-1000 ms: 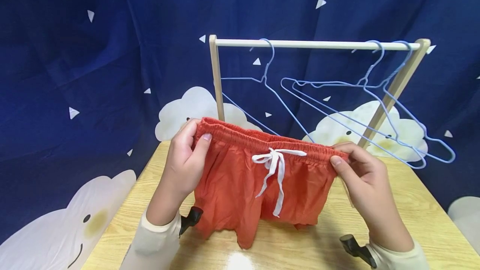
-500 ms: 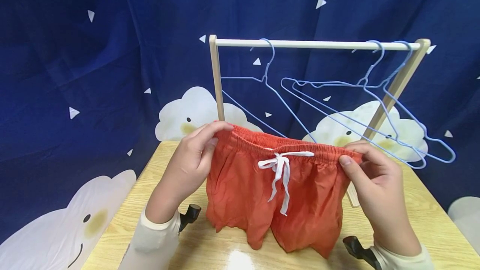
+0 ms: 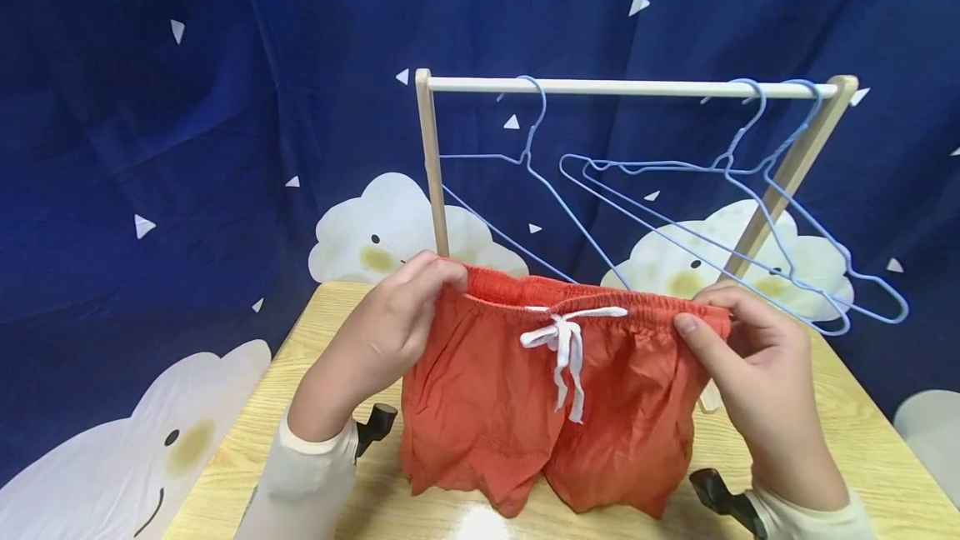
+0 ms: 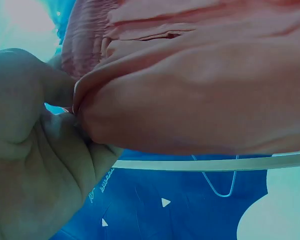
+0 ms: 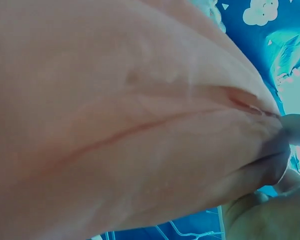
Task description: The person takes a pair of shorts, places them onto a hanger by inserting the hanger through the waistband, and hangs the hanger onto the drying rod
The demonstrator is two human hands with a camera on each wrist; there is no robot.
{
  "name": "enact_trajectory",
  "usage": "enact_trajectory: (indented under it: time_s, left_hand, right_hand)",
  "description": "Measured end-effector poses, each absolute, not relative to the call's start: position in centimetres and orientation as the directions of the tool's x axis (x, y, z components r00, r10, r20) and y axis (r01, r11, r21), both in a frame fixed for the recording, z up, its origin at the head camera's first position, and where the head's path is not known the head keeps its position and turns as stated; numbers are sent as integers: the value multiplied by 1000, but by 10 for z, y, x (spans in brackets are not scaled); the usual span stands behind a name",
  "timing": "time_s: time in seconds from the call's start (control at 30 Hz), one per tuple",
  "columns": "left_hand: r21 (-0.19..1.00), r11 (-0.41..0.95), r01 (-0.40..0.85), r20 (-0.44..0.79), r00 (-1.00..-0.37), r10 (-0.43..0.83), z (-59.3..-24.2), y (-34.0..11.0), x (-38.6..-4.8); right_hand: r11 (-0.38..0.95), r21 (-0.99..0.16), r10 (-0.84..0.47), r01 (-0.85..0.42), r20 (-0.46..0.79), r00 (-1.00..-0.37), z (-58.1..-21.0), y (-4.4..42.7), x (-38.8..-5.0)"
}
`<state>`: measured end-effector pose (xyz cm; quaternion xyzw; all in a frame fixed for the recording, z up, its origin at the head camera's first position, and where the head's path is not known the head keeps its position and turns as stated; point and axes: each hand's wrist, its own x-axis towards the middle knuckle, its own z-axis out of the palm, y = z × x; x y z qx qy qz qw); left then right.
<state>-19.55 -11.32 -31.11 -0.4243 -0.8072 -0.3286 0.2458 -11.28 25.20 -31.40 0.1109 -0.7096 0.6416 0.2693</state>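
Note:
Red shorts [image 3: 480,390] with a white drawstring bow [image 3: 564,333] hang stretched between both hands above the table. The left hand [image 3: 393,319] grips the waistband's left end, its fingertips hidden at the cloth. At the other end the right hand [image 3: 765,373] pinches the waistband, thumb in front. Seen from the left wrist, the hand [image 4: 44,135] holds the gathered edge of the shorts [image 4: 200,90]. Cloth [image 5: 129,120] fills most of the right wrist view, with part of the hand [image 5: 270,210] at its right edge.
Behind the shorts stands a rack with a pale rail [image 3: 630,87] and wooden posts. One blue hanger [image 3: 562,200] hangs at its left, two more [image 3: 738,173] at its right. The wooden table [image 3: 847,415] lies below, a blue cloud-patterned curtain [image 3: 225,107] behind.
Both hands have shifted right with the shorts. The left hand has turned, its thumb no longer showing in front, and the waistband's left part stands wider apart.

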Motion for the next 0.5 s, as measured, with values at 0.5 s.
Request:
enact_trajectory:
  time_s: [0.5]
  left_hand:
    - [519, 439, 734, 656, -671, 346, -305, -123, -191]
  right_hand:
    - [143, -775, -17, -616, 620, -784, -321, 264, -121]
